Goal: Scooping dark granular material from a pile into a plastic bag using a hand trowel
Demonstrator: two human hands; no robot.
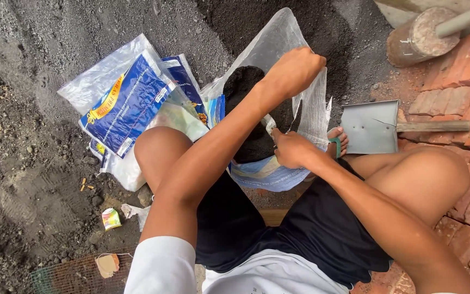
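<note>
A clear woven plastic sack [278, 41] stands open between my knees, holding dark soil [246, 103]. My left hand [295, 71] reaches across and grips the sack's far right rim, fingers closed on the plastic. My right hand [292, 149] is shut on the near rim of the same sack, just above my sandalled foot [337, 140]. I am squatting, knees on either side of the sack.
A pile of empty blue-and-clear plastic bags [129, 103] lies left of the sack on dark gravelly ground. A metal scoop with a wooden handle [371, 128] rests on the red brick paving [463, 71] at right. Small litter [111, 219] and wire mesh [77, 275] lie lower left.
</note>
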